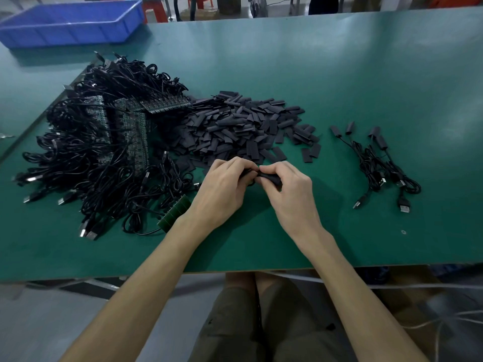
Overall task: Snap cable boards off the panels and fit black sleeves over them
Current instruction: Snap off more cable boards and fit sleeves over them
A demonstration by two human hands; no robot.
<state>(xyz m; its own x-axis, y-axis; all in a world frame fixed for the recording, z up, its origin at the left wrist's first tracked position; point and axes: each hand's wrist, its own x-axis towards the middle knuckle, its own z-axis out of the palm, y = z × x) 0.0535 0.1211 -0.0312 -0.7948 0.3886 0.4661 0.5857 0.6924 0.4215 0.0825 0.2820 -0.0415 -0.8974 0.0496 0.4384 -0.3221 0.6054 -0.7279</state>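
Holding a black sleeve (pixel 270 178) in curled fingers, the right hand (pixel 285 194) meets the left hand (pixel 222 189) just in front of the sleeve pile (pixel 243 126). The left hand pinches a dark cable end (pixel 245 175). This looks like the step of sliding a sleeve over a cable board. The next move likely needs a straight push, with the board held steady, until the sleeve covers it. The board itself is hidden by the fingers, so it is hard to tell how far on the sleeve is. Left of the sleeve pile lies a big heap of cables and panels (pixel 104 142). Right of the pile lie a few done cables (pixel 379 163). In front and left of the pile, a green panel strip (pixel 177 212) peeks out, partly hidden by the left wrist.
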